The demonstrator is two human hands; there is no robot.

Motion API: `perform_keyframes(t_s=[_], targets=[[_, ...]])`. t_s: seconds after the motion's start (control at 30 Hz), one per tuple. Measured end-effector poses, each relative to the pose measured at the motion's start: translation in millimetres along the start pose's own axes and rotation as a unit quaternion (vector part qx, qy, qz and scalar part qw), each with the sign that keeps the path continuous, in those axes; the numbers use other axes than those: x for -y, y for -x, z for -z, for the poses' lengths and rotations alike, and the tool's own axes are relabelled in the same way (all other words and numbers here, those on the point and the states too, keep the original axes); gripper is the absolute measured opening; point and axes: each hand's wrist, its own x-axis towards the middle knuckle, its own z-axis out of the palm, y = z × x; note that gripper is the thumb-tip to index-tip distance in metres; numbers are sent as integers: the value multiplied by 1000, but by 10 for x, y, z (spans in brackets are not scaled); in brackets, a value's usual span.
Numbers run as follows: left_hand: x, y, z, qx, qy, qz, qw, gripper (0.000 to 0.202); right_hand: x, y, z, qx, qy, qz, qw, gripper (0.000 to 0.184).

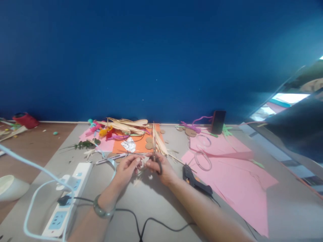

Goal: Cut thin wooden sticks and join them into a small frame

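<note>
My right hand point(159, 167) is closed round the black handles of a pair of scissors point(154, 153), whose blades point away from me. My left hand point(128, 167), a grey bangle on its wrist, pinches a small pale piece next to the scissors; I cannot make out what the piece is. Both hands meet over the grey table point(151, 208), just in front of an orange sheet point(141, 143) with straw-coloured strips point(126, 125) on it.
A black glue gun point(194, 179) lies right of my right hand, its cable running across the table. Pink paper point(234, 171) covers the right side. A white power strip point(67, 198) lies at left, a dark phone point(218, 121) stands against the blue wall.
</note>
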Motion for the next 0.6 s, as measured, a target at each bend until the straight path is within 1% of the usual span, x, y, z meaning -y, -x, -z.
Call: perform_keyframes(t_s=[0.07, 0.13, 0.27, 0.4, 0.5, 0.53, 0.6], targets=[[28, -3, -17, -7, -1, 9, 1000, 22, -5, 17, -21, -26, 20, 27, 999, 38], [64, -6, -37, -12, -7, 3, 1000, 19, -4, 35, -44, -40, 34, 52, 997, 38], [117, -11, -59, -37, -13, 6, 999, 21, 4, 68, -83, -53, 87, 82, 991, 37], [133, -15, -60, -47, -3, 20, 999, 23, -2, 85, -98, -48, 113, 87, 989, 39], [110, -7, -57, -51, 6, 27, 998, 23, 14, 88, -95, -46, 129, 89, 987, 40], [91, -2, -54, -53, 10, 29, 998, 22, 31, 88, -92, -42, 137, 91, 986, 40], [41, 9, -38, -58, 20, 28, 998, 22, 86, 89, -82, -14, 158, 88, 983, 41]])
